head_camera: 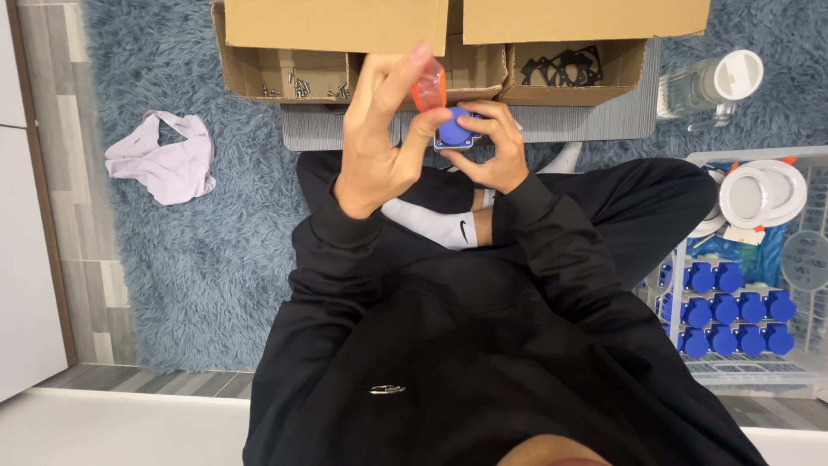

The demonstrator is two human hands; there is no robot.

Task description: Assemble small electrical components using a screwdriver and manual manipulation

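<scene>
My left hand [379,138] grips an orange-handled screwdriver [429,86], held upright above a blue round socket part [455,128]. My right hand [494,147] holds that blue part from the right and below, fingers curled around it. Both hands are raised over my crossed legs in black trousers, with a white sock [435,223] showing below them. The screwdriver's tip is hidden behind my fingers and the blue part.
A cardboard box [259,69] with screws [297,86] and black gaskets [569,67] sits ahead on a grey rug. A white basket [750,367] at right holds several blue socket parts [733,311] and white round discs [763,192]. A lilac cloth [164,160] lies left.
</scene>
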